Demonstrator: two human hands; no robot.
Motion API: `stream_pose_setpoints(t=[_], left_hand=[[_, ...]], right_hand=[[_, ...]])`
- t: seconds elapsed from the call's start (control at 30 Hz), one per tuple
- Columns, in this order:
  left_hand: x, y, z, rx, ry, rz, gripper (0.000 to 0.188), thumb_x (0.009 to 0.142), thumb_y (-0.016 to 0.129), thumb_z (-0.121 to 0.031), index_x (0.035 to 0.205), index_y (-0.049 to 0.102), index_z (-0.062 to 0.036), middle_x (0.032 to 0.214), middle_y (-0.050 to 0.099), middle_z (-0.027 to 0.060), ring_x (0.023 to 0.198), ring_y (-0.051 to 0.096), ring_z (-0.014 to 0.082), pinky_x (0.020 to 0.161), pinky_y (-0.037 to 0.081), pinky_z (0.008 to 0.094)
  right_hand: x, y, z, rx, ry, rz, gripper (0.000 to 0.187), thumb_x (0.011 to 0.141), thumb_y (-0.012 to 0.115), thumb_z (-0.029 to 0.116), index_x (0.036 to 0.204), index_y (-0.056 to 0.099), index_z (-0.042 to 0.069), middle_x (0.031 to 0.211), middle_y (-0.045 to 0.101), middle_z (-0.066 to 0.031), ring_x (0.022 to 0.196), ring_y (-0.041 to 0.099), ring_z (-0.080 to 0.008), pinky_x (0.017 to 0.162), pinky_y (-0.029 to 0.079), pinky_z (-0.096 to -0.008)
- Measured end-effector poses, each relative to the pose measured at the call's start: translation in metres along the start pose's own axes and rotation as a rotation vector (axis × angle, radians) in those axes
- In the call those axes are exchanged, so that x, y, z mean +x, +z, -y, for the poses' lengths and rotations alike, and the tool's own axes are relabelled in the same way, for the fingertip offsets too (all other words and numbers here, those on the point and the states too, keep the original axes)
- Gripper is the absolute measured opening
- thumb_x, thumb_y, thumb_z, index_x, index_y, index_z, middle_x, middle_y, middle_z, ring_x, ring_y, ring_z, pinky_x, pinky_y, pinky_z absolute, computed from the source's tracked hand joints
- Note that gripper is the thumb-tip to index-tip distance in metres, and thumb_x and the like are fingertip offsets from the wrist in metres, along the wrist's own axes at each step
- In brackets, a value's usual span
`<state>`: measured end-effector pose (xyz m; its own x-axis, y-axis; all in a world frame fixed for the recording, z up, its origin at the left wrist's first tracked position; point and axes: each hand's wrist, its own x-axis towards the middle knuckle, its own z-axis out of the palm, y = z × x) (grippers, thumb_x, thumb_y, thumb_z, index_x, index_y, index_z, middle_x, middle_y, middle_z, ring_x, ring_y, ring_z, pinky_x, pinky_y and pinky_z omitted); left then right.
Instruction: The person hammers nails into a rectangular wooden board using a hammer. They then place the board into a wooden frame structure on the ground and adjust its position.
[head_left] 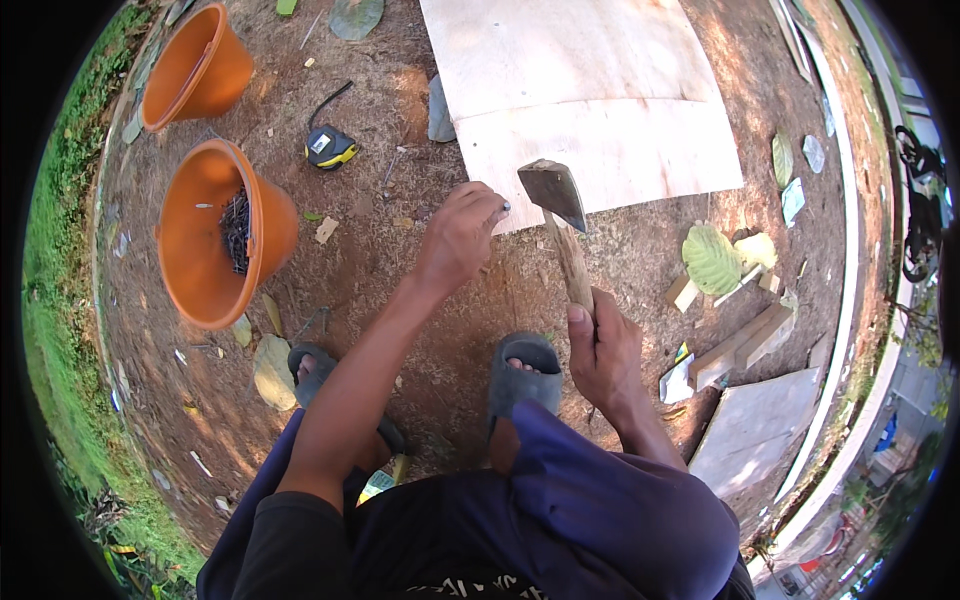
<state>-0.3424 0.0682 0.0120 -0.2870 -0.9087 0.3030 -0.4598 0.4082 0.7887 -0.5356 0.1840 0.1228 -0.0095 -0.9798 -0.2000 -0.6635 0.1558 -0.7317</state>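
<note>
Your right hand (603,352) grips the hatchet (560,215) handle, blade raised just beside the board (600,130). Your left hand (462,232), fingers pinched on something small at the board's edge, sits near the blade; a stray blow could hit it.

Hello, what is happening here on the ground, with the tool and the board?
A person squats on bare soil. The right hand grips the wooden handle of a hatchet, its head raised over the near edge of a plywood sheet. The left hand pinches something small at that edge, perhaps a nail; it is too small to tell. Two orange buckets and a tape measure lie to the left.
</note>
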Motion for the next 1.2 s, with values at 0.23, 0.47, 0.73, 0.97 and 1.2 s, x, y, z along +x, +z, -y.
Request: stream_pose_setpoints(t=[0.23,0.47,0.73,0.97,1.2], left_hand=[[0.005,-0.012,0.006,-0.129,-0.113,0.097,0.011,0.092,0.067,-0.004,0.098,0.067,0.0045,0.097,0.068,0.0188,0.096,0.064,0.0365,0.084,0.052,0.0443],[0.006,-0.011,0.009,-0.071,-0.029,0.104,0.012,0.089,0.068,-0.003,0.098,0.068,0.0062,0.097,0.069,0.0204,0.096,0.064,0.0369,0.086,0.052,0.0442],[0.006,-0.007,0.013,-0.093,-0.004,0.099,0.011,0.088,0.068,-0.001,0.097,0.070,0.0056,0.097,0.070,0.0189,0.097,0.065,0.0352,0.086,0.052,0.0437],[0.000,-0.007,0.017,-0.080,-0.050,0.092,0.012,0.089,0.069,-0.002,0.098,0.071,0.0048,0.099,0.072,0.0182,0.100,0.066,0.0337,0.088,0.053,0.0424],[0.003,-0.004,0.013,-0.079,-0.016,0.088,0.012,0.088,0.069,-0.002,0.098,0.071,0.0048,0.099,0.072,0.0188,0.099,0.067,0.0335,0.087,0.055,0.0419]], right_hand=[[0.011,0.010,-0.008,-0.004,0.124,0.151,0.027,0.104,0.054,0.022,0.115,0.058,-0.002,0.081,0.063,-0.0245,0.069,0.066,-0.0419,0.062,0.050,-0.0490],[0.016,0.000,0.011,-0.014,0.067,0.115,0.031,0.105,0.053,0.024,0.118,0.057,-0.003,0.084,0.064,-0.0255,0.073,0.067,-0.0426,0.063,0.051,-0.0500],[0.015,0.016,-0.016,-0.100,0.013,0.122,0.034,0.104,0.054,0.025,0.121,0.055,-0.004,0.085,0.064,-0.0258,0.075,0.066,-0.0456,0.064,0.052,-0.0515],[0.018,-0.005,0.011,-0.038,-0.009,0.054,0.034,0.104,0.054,0.024,0.123,0.053,-0.004,0.083,0.064,-0.0249,0.073,0.066,-0.0458,0.062,0.051,-0.0508],[0.019,0.018,-0.022,-0.117,-0.001,0.103,0.034,0.105,0.051,0.026,0.122,0.053,-0.003,0.075,0.063,-0.0228,0.066,0.065,-0.0453,0.058,0.051,-0.0503]])
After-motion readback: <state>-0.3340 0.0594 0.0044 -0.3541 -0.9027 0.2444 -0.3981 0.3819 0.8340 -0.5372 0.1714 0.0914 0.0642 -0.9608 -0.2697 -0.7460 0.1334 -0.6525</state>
